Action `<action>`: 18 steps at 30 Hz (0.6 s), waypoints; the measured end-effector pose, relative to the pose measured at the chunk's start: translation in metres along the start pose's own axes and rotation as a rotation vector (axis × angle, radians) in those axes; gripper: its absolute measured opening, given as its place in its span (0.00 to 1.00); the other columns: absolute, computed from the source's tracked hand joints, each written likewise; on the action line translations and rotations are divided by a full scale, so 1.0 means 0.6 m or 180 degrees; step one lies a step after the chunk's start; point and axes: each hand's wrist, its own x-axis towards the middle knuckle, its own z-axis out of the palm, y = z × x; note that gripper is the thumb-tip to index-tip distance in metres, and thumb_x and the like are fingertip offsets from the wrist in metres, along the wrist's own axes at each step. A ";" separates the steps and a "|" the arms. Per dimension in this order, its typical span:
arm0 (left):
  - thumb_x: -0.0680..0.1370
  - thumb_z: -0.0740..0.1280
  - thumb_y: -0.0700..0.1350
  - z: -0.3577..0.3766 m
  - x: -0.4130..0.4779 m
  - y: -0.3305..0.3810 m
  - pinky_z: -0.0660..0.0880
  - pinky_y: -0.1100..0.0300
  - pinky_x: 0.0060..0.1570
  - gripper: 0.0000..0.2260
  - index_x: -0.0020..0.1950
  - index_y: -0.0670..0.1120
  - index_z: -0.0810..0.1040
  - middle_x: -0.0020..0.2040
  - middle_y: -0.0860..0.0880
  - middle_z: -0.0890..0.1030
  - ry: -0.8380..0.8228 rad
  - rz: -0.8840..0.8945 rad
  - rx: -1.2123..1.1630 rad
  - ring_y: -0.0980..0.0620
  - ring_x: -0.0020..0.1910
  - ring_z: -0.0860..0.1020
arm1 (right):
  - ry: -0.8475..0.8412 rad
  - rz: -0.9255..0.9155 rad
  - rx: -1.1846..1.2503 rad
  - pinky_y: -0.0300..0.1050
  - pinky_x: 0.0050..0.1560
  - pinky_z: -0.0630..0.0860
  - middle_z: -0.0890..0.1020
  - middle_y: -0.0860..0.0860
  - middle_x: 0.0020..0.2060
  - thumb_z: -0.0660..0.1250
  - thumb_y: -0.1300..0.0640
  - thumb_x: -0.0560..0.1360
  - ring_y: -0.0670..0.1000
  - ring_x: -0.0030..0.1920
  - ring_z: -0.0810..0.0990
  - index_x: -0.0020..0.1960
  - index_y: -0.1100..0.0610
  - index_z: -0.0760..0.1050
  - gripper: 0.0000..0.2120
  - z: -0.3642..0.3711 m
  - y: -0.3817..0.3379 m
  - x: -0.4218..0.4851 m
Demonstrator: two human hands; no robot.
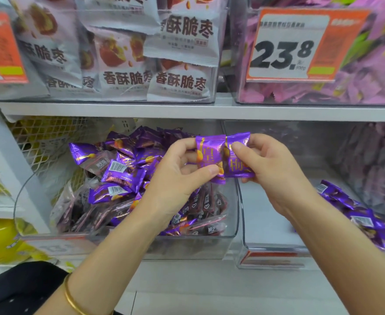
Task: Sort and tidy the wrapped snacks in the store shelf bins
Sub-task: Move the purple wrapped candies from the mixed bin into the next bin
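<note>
Two shiny purple snack packets are held side by side above the gap between two clear bins. My left hand point(178, 176) pinches the left purple packet point(209, 153) between thumb and fingers. My right hand point(271, 171) pinches the right purple packet point(238, 160). The left clear bin point(187, 246) below holds a mixed heap of purple packets point(123, 176) and dark transparent-wrapped snacks point(91, 214). The right clear bin point(268, 223) holds several purple packets point(364, 219) along its right side.
The upper shelf point(187, 110) carries a bin of white jujube snack bags point(123, 71) and a bin of pink-wrapped snacks point(323, 94) with a 23.8 price tag point(284, 55). A white mesh divider point(46, 142) stands at left, and yellow bags point(3, 239) lie beyond it.
</note>
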 end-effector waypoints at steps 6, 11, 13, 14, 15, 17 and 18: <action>0.66 0.75 0.44 0.037 0.007 0.005 0.78 0.42 0.50 0.16 0.51 0.49 0.76 0.46 0.43 0.83 0.0219 0.0157 0.0435 0.39 0.45 0.80 | -0.0540 0.0136 0.0415 0.50 0.49 0.79 0.84 0.59 0.48 0.63 0.57 0.77 0.53 0.45 0.82 0.57 0.61 0.76 0.12 -0.010 -0.008 -0.011; 0.65 0.78 0.46 0.071 0.037 0.016 0.77 0.56 0.43 0.20 0.48 0.56 0.69 0.45 0.50 0.80 -0.0003 0.0432 0.1323 0.51 0.42 0.80 | -0.0448 0.0277 0.0499 0.42 0.38 0.78 0.82 0.56 0.43 0.68 0.64 0.73 0.49 0.39 0.80 0.58 0.61 0.73 0.14 -0.031 0.000 0.006; 0.65 0.78 0.49 0.074 0.054 0.011 0.74 0.57 0.47 0.22 0.53 0.54 0.72 0.46 0.53 0.76 -0.0168 0.0467 0.1893 0.52 0.46 0.76 | -0.0258 0.0497 0.0658 0.43 0.36 0.78 0.81 0.56 0.40 0.67 0.64 0.73 0.51 0.37 0.79 0.55 0.61 0.75 0.10 -0.050 0.011 0.030; 0.66 0.76 0.52 0.071 0.062 0.005 0.72 0.57 0.52 0.24 0.59 0.51 0.73 0.49 0.53 0.75 -0.0193 0.0477 0.2288 0.52 0.51 0.74 | -0.0098 0.0539 0.0514 0.42 0.34 0.76 0.80 0.55 0.38 0.68 0.64 0.73 0.51 0.36 0.78 0.52 0.60 0.76 0.08 -0.063 0.021 0.047; 0.69 0.73 0.55 0.063 0.070 -0.001 0.69 0.57 0.58 0.25 0.63 0.50 0.73 0.55 0.52 0.75 -0.0174 0.0519 0.2653 0.51 0.57 0.72 | 0.0089 0.0558 0.0137 0.40 0.30 0.74 0.80 0.54 0.35 0.69 0.62 0.72 0.50 0.33 0.77 0.49 0.60 0.76 0.06 -0.080 0.040 0.069; 0.71 0.62 0.62 0.046 0.080 -0.015 0.65 0.53 0.65 0.28 0.67 0.49 0.72 0.64 0.49 0.74 -0.0222 0.0635 0.3152 0.47 0.65 0.69 | 0.0233 0.0547 -0.1040 0.39 0.28 0.73 0.79 0.53 0.33 0.72 0.59 0.70 0.48 0.30 0.77 0.45 0.61 0.77 0.07 -0.104 0.084 0.117; 0.70 0.55 0.64 0.041 0.082 -0.021 0.64 0.51 0.66 0.31 0.67 0.50 0.72 0.66 0.50 0.74 -0.0319 0.0656 0.3297 0.46 0.66 0.68 | 0.0117 0.0533 -0.1596 0.40 0.30 0.74 0.79 0.55 0.33 0.73 0.58 0.69 0.49 0.32 0.78 0.44 0.63 0.77 0.10 -0.110 0.107 0.140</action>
